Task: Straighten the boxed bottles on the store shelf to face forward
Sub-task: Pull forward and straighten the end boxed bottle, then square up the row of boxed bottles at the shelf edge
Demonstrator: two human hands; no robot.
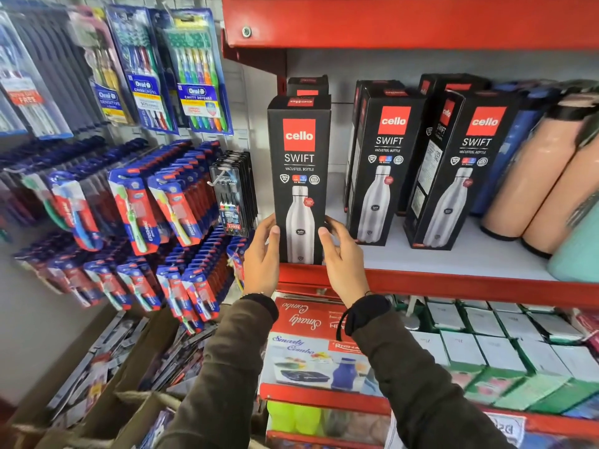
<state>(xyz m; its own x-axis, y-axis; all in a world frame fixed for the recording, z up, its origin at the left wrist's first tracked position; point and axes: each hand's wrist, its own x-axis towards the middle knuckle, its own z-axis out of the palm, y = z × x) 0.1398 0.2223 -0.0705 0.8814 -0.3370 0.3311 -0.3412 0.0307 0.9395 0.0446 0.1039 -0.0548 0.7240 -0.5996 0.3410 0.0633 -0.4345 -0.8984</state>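
Three black Cello Swift bottle boxes stand along the front of the white shelf (pixel 453 264). The left box (pixel 299 163) is upright at the shelf's front edge and faces forward. My left hand (pixel 261 257) grips its lower left side, and my right hand (pixel 343 257) grips its lower right side. The middle box (pixel 384 163) and the right box (pixel 460 170) stand turned a little, each showing a side panel. More black boxes stand behind them, mostly hidden.
Peach, blue and teal flasks (pixel 538 176) lean at the shelf's right end. A red shelf beam (pixel 405 21) runs overhead. Toothbrush packs (pixel 155 202) hang on the wall to the left. Boxed goods (pixel 486 345) fill the shelf below.
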